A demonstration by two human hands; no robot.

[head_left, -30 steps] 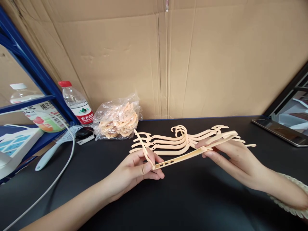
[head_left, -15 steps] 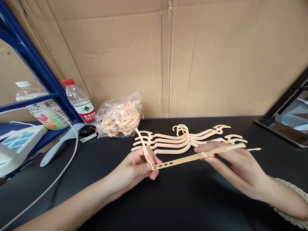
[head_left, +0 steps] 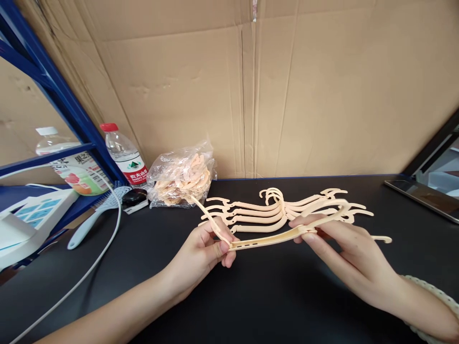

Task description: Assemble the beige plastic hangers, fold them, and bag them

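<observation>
A cream plastic folding hanger (head_left: 267,241) is held up between my two hands, above the black table. My left hand (head_left: 206,248) pinches its left joint with thumb and fingers; one thin piece slants up and left from there. My right hand (head_left: 344,258) grips the other joint, and a curved hook rises to the right above the fingers. Small slots show along the arm between the hands. Just behind lie several matching hangers (head_left: 258,218) side by side, their hooks bunched in the middle; my right hand hides part of their right arms.
A clear plastic bag (head_left: 182,179) of cream parts sits at the back. Left of it stand a red-capped water bottle (head_left: 125,157), a dark round object (head_left: 134,198) and a light blue hairbrush (head_left: 93,217). A white cable (head_left: 96,267) crosses the left side. A tablet-like device (head_left: 423,198) lies far right.
The hanger has turned in my hands, so its hook now shows as a curve above my right hand. Its left piece leans further left. The view has shifted slightly.
</observation>
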